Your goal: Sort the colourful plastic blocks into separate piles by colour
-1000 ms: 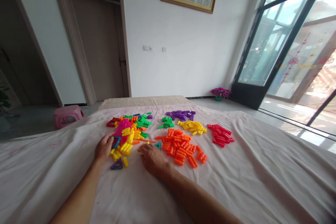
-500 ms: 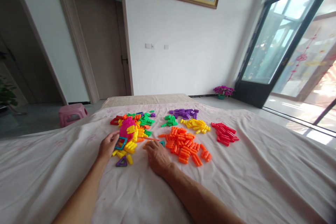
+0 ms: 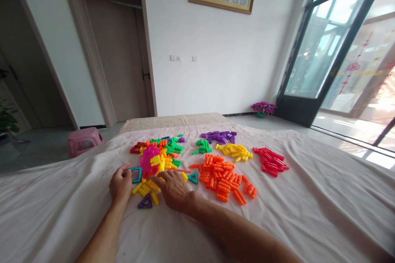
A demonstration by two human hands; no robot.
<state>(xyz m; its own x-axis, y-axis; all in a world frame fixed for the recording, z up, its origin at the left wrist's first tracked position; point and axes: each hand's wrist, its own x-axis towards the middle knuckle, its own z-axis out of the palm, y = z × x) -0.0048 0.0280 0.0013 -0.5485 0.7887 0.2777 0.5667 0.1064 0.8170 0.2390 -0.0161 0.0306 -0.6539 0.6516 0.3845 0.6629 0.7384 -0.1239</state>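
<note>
My left hand [image 3: 121, 184] pinches a blue square frame tile [image 3: 140, 175] at its left side, by the left edge of a mixed pile. My right hand [image 3: 175, 190] reaches over the front of that pile with fingers stretched out, close to loose yellow tube pieces [image 3: 144, 190]; its fingertips are partly hidden among them. Between and behind the hands lies a round pink piece [image 3: 149, 160] with yellow tubes against it. A purple triangle tile [image 3: 145, 206] rests in front. Right of my right hand is a teal triangle tile [image 3: 196, 178].
Sorted heaps of orange tubes [image 3: 220, 176], red tubes [image 3: 270, 162], yellow tubes [image 3: 236, 152], green tubes [image 3: 203, 146] and purple tubes [image 3: 219, 136] lie to the right on a wrinkled white cloth [image 3: 308, 197]. A pink stool [image 3: 84, 141] stands left beyond the cloth.
My left hand has drawn the blue square tile left, away from the pink piece. My right hand has moved left toward the yellow tubes, uncovering the teal triangle tile.
</note>
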